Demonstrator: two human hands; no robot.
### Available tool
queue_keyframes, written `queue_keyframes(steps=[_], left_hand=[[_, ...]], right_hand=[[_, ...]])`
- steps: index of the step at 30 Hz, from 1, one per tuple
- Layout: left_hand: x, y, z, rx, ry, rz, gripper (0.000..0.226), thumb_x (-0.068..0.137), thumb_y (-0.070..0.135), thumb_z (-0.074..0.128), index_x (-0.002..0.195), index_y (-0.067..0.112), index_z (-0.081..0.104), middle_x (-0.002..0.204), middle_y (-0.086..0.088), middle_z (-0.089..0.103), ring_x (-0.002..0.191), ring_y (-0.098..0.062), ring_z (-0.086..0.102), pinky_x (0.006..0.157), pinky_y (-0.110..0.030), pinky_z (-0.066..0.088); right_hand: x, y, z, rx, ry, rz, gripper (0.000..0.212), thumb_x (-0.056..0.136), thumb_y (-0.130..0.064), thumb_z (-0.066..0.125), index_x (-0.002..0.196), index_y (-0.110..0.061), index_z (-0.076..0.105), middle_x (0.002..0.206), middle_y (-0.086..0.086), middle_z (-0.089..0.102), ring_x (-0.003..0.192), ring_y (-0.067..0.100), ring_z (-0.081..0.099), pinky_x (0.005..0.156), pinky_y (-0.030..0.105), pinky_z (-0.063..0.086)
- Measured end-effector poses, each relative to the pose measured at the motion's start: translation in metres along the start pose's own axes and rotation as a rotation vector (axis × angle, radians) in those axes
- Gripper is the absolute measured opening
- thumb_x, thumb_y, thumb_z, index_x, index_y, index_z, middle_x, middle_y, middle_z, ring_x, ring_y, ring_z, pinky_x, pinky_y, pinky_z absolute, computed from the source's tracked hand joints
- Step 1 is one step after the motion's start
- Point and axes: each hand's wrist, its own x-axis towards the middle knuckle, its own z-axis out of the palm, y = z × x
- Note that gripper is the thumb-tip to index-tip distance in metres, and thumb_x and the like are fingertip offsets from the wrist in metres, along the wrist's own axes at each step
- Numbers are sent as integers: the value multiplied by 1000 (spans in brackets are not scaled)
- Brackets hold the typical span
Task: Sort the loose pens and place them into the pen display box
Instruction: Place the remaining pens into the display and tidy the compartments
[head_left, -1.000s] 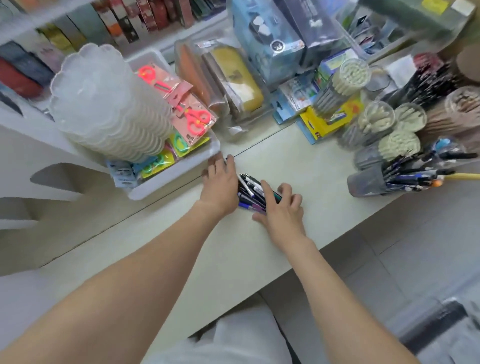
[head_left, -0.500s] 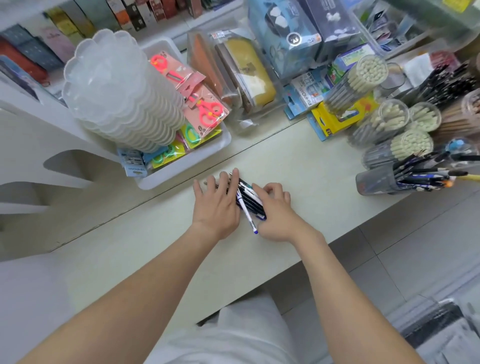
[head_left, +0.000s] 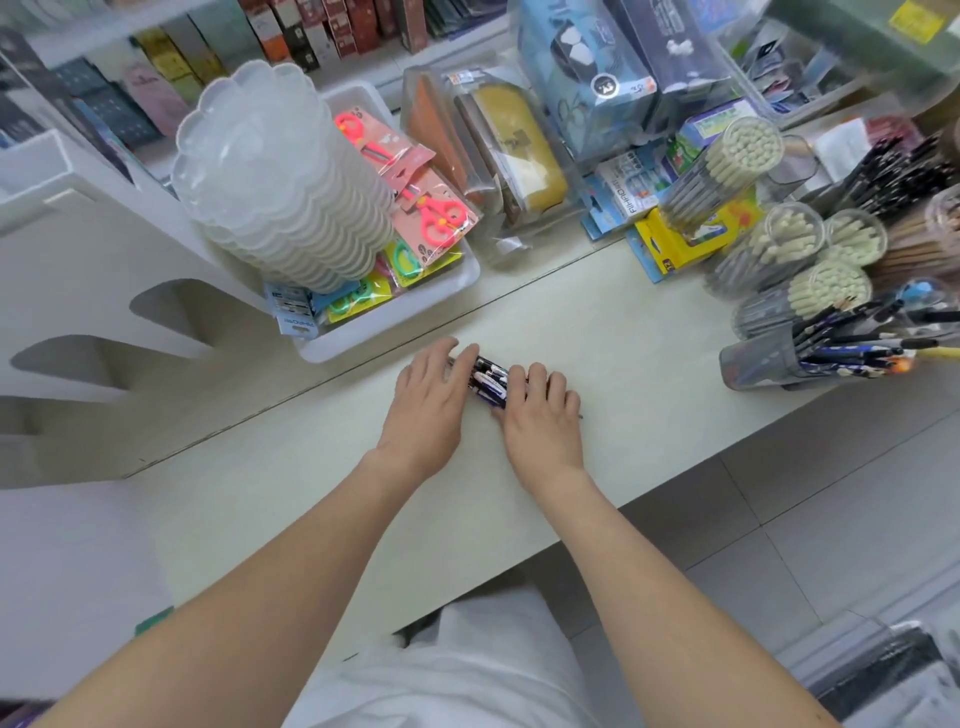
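A small bundle of loose pens (head_left: 490, 382), dark with white and purple parts, lies on the pale counter (head_left: 623, 364) between my hands. My left hand (head_left: 428, 402) rests against the bundle's left side with its fingers nearly straight. My right hand (head_left: 540, 415) covers the bundle's right side, fingers curled over the pens. A grey pen display box (head_left: 763, 364) lies tipped on its side at the right edge of the counter, with several pens sticking out of it.
A white tray (head_left: 395, 327) with packed scissors and a stack of clear scalloped dishes (head_left: 280, 176) stands just behind my hands. Clear tubs of pencils (head_left: 769, 249) and boxed stationery crowd the back right. The counter's front edge drops to a tiled floor.
My hands have closed in and squeezed the pens into a tighter bundle. The pen that stuck out toward me half a second ago is now tucked in.
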Motion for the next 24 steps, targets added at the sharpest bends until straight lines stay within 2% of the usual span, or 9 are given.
queue_keyframes(steps=[3,5,6,9,13,15,20,22,24], left_hand=[[-21,-1,-1,-71,25,-173,67,74,-7,56,139,11,52,137,-16,46,114,-41,48,94,-50,47],[-33,-2,0,-62,56,-251,56,73,-5,56,126,12,56,127,-13,49,105,-39,52,92,-49,43],[-39,-3,1,-60,70,-287,52,72,-4,57,121,13,56,123,-11,50,103,-38,52,93,-48,40],[-49,-2,-5,-102,80,-406,41,76,-2,56,114,14,54,117,-7,51,103,-35,50,95,-47,34],[-55,0,-22,-287,6,-535,25,89,4,49,108,19,56,112,2,59,103,-26,54,93,-43,40],[-60,4,-31,-467,6,-602,24,91,5,45,101,21,60,107,3,67,98,-23,61,89,-41,50],[-78,22,-65,-977,-66,-804,18,102,35,59,109,21,68,113,-3,75,99,-22,74,84,-37,56],[-83,27,-85,-1188,-141,-805,45,96,61,66,121,24,69,119,0,74,105,-20,74,92,-41,57],[-90,31,-103,-1362,-188,-726,60,89,68,72,123,19,71,114,-3,76,96,-25,75,84,-41,56]], right_hand=[[5,-8,-2,-5,-101,-30,41,105,-30,28,125,-5,53,114,13,55,99,30,54,76,38,44],[7,-10,1,-47,-113,-141,82,88,1,-21,120,-2,54,112,15,56,98,31,54,77,37,38],[8,-10,-1,-96,-106,-180,97,76,10,-29,117,-3,57,110,13,57,96,29,56,74,36,36],[8,-15,-1,-114,-136,-142,92,73,19,-14,112,-11,64,106,5,62,92,21,63,69,29,42],[4,-22,-23,-15,-237,-62,34,100,5,40,126,-4,60,120,12,62,113,29,67,87,35,56],[2,-18,-39,155,-307,19,22,100,-7,57,122,-6,63,121,12,66,114,32,69,86,36,55],[-22,-18,-74,614,-338,89,21,84,-30,64,85,-9,59,82,12,68,82,37,68,65,39,56],[-37,-25,-99,942,-380,58,19,85,-25,61,83,-7,63,73,14,72,70,34,73,69,50,63],[-52,-38,-125,1184,-449,-21,13,94,-16,58,90,-13,70,72,12,74,66,30,76,72,48,65]])
